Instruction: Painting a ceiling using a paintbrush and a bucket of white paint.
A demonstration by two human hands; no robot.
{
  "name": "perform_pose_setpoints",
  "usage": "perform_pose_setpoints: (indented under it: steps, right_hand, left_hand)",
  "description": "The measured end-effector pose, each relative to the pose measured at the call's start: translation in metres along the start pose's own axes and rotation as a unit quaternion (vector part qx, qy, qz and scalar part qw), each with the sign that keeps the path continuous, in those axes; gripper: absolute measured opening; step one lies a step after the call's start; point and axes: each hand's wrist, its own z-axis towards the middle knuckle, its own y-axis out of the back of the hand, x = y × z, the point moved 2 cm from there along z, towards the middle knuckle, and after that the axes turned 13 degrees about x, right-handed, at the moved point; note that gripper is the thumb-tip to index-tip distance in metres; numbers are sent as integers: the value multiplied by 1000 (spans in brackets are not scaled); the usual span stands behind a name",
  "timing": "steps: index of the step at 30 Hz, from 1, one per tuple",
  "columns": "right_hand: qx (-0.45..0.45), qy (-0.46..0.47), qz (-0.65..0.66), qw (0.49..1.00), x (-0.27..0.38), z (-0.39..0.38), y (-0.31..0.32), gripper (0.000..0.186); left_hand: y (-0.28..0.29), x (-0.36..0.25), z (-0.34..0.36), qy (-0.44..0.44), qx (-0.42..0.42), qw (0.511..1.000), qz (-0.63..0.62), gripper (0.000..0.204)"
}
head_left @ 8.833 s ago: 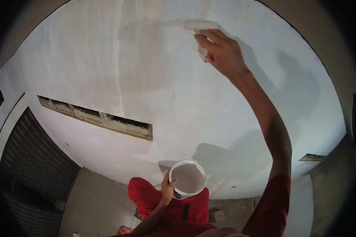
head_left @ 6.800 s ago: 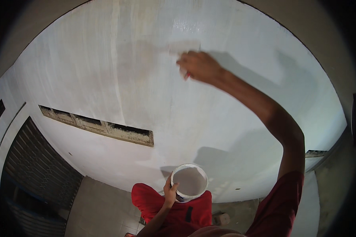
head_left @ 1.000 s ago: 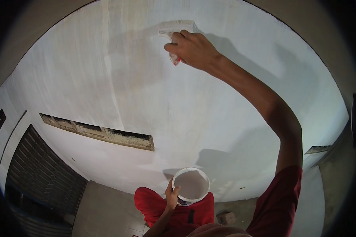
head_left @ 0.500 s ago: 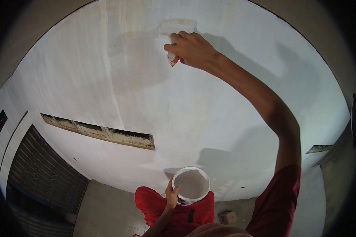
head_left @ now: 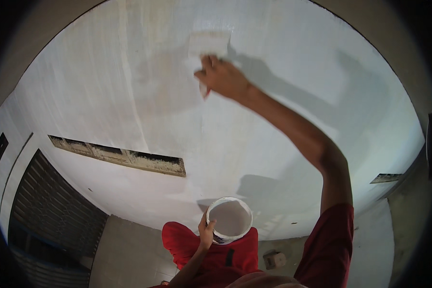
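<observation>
My right hand (head_left: 223,78) is raised high against the white wall (head_left: 273,125), closed round the handle of a wide flat paintbrush (head_left: 209,44). The pale brush head lies against the wall, and the handle's reddish tip sticks out below my fingers. Down at my lap, my left hand (head_left: 207,234) grips the left rim of a round white bucket (head_left: 230,218), thumb over the edge. Whitish paint seems to fill part of it. The wall has streaky, uneven coating around the brush.
A long recessed slot (head_left: 120,156) with rough edges cuts the wall at left. Beyond it stand a dark metal grille door (head_left: 48,201) and a small dark wall opening (head_left: 0,149). A block (head_left: 274,259) rests on the floor right of my red-clad legs. Another slot (head_left: 386,178) is far right.
My right hand and the paintbrush have moved down the wall and slightly left. My left hand still holds the bucket, with little change.
</observation>
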Motion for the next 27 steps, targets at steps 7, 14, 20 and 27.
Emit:
perform_pose_setpoints:
  steps: [7,14,20,27]
  right_hand:
    - [88,90,83,989,200,-122,-28,22]
    - [276,22,558,782,242,-149,-49,6]
    - [260,-141,545,785,31,-49,-13,16]
    - [80,-67,258,961,-108,42,101,25]
  left_hand:
    - [3,4,2,0,4,1000,-3,52]
    - [3,8,2,-8,15,1000,17,52]
    - [4,0,0,4,15,1000,-3,53]
    - [1,3,4,20,20,1000,-2,56]
